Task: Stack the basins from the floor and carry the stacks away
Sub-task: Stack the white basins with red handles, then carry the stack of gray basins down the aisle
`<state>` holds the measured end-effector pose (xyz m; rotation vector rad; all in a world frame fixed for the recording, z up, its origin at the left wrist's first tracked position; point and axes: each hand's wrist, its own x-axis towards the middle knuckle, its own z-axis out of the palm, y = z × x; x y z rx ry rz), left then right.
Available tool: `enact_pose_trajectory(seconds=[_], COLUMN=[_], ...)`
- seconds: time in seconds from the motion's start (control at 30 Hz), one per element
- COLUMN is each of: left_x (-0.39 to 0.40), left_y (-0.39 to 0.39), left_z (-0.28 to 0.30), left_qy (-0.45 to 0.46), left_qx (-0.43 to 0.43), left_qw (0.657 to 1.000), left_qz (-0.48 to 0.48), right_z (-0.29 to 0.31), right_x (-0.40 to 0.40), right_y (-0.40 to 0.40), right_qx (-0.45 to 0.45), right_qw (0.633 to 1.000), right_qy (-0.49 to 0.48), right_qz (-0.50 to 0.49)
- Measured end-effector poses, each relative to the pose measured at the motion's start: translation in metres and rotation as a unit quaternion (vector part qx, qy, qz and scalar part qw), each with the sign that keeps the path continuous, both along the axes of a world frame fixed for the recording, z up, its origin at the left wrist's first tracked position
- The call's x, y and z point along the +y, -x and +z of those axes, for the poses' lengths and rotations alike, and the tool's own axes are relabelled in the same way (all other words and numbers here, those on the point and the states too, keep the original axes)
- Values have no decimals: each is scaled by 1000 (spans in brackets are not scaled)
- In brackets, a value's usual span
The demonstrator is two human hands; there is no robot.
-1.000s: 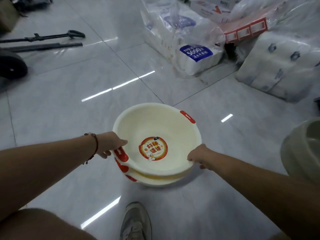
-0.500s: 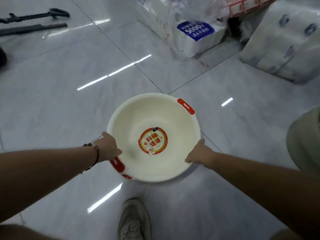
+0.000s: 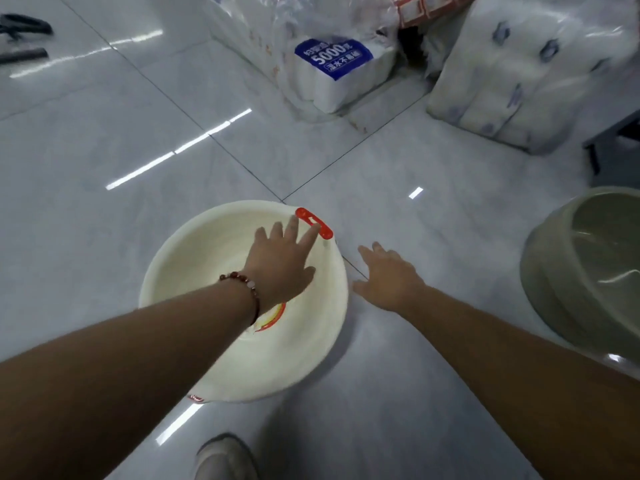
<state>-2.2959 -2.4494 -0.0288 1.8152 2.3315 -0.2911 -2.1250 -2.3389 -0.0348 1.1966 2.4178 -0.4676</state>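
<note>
On the tiled floor before my shoe sits the cream basin stack (image 3: 214, 271), nested but not yet lifted, my left hand (image 3: 280, 268) flat-fingered reaching toward its red handle (image 3: 314, 222), my right hand (image 3: 389, 278) spread empty beside it, and a grey-green basin (image 3: 568, 282) well apart, unstacked.

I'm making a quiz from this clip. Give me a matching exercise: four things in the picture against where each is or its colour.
Things:
1. cream basin
2. grey-green basin
3. handle tab
4. toilet-paper pack

Descriptions:
A. red
B. at the right edge of the view
C. under the open left hand
D. on the floor at the top, with a blue label

Pairs: 1-C, 2-B, 3-A, 4-D
</note>
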Motion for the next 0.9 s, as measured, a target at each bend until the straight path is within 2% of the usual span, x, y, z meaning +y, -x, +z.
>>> enact_pose_trajectory(seconds=[0.1,0.2,0.33,0.47,0.6,0.7,0.8,0.9], left_x=[32,47,48,47,58,69,86,108], left_y=[-31,-40,-54,-71,-97,-132,-170,-211], left_z=[-11,-11,43,171,353,485,576,626], left_qy=[-6,39,88,123,127,113,85,73], left_qx=[-69,-65,-60,-65,-63,-78,-71,-60], left_qw=[998,996,992,987,984,978,967,960], left_qz=[-4,-43,-67,-75,-110,-156,-228,-263], right_z=[-5,5,72,208,396,515,594,635], right_x=[25,29,28,27,16,-1,-18,-32], right_y=[-18,-50,-103,-154,-191,-225,-262,-306], right_qx=[13,25,4,-11,10,19,28,46], right_qw=[999,994,988,981,969,956,937,914], right_qy=[-27,-42,-4,5,1,4,-21,-23], right_qz=[-44,-102,-152,-194,-245,-292,-348,-403])
